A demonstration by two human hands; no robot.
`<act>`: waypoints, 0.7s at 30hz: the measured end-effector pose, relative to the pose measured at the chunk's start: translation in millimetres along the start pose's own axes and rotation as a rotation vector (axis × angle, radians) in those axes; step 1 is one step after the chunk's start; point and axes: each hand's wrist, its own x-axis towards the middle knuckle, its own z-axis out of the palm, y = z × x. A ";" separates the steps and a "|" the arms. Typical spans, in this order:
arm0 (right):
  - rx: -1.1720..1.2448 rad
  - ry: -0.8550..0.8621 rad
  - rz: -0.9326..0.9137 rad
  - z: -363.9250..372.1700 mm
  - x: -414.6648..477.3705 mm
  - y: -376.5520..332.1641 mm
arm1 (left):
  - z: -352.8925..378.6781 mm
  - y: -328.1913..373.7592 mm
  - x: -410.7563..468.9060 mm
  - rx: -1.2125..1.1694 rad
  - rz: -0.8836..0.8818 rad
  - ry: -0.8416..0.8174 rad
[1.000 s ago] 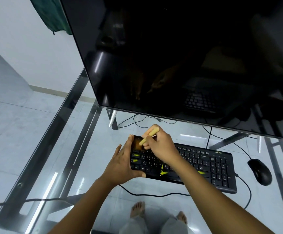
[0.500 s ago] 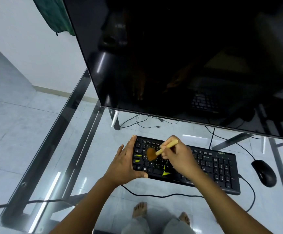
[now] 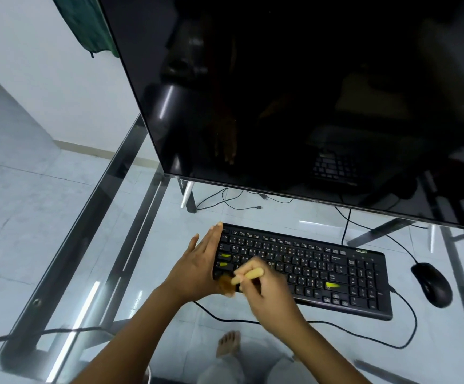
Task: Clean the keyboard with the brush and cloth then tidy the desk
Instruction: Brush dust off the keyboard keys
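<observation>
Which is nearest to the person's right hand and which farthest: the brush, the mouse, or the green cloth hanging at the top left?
From the right hand:
1. Brush, held in that hand, over the keyboard's left end.
2. Mouse, on the glass to the right of the keyboard.
3. Green cloth, far off at the upper left.

black keyboard (image 3: 308, 270) with yellow-green marks; tan brush (image 3: 246, 274).

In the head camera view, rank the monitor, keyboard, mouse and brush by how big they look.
1. Monitor
2. Keyboard
3. Mouse
4. Brush, though it is motion-blurred and partly hidden in the right hand, so its ranking against the mouse is unsure.
</observation>
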 end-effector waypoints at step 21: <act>0.036 -0.026 0.120 -23.7 83.5 -23.4 | -1.0 1.1 -0.6 -0.073 -0.050 -0.033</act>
